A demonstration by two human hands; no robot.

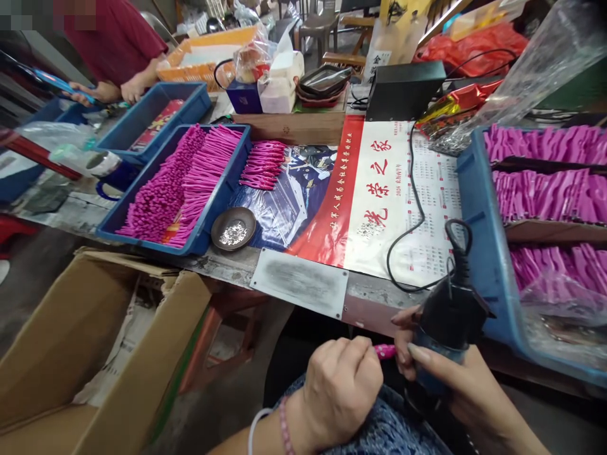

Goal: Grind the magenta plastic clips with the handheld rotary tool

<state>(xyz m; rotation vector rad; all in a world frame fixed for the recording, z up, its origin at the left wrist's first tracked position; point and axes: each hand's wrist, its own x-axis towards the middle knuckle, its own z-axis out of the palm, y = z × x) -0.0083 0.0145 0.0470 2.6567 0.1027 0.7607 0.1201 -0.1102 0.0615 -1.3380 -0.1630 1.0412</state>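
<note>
Low in the centre, my left hand (344, 385) is closed in a fist around a slim pink handle-like piece (384, 351) with pale dots. Only one end of it shows, pointing toward my right hand. My right hand (455, 373) wraps around a black corded tool (450, 316) that looks like an electric screwdriver, its cord at the top and its working tip hidden. The right fingertips are close to the pink end; whether they touch it I cannot tell. Several similar pink pieces (263, 164) lie in a row on the table. A round dish (234, 229) holds small silvery bits.
A blue tray (199, 237) of pink pieces stands left, another blue tray (478, 189) right. The cord (413, 183) loops across the calendar sheet (379, 253). A metal plate (298, 282) lies at the table edge, above a cardboard box (142, 373). A person (116, 44) works far left.
</note>
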